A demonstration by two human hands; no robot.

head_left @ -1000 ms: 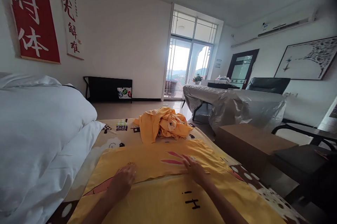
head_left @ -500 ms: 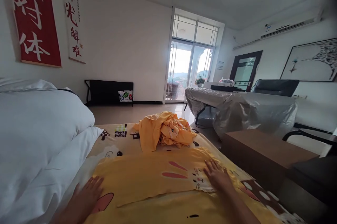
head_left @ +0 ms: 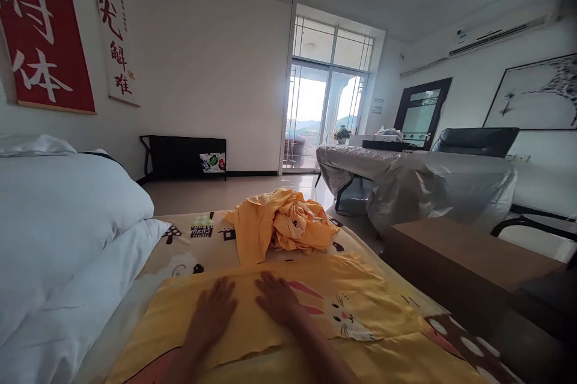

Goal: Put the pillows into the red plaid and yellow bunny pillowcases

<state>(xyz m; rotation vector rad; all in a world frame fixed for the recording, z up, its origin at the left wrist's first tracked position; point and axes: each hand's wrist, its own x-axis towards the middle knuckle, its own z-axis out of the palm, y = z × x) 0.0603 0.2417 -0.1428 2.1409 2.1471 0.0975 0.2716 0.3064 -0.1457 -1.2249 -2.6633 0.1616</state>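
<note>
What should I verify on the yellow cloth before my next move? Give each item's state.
- Left hand flat on the yellow cloth: ok, palm down.
- Right hand flat on it too: ok, beside the pink ears.
- Orange bundle clear of both hands: ok, beyond them.
- Cloth free of wrinkles: not ok, creased toward the right end.
- Underside flat: cannot tell, hidden.

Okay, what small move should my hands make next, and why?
Perhaps slide the right hand outward past the printed rabbit: the hand lies flat on the yellow cloth, close to the left hand, while the cloth looks rumpled beyond the rabbit.
</note>
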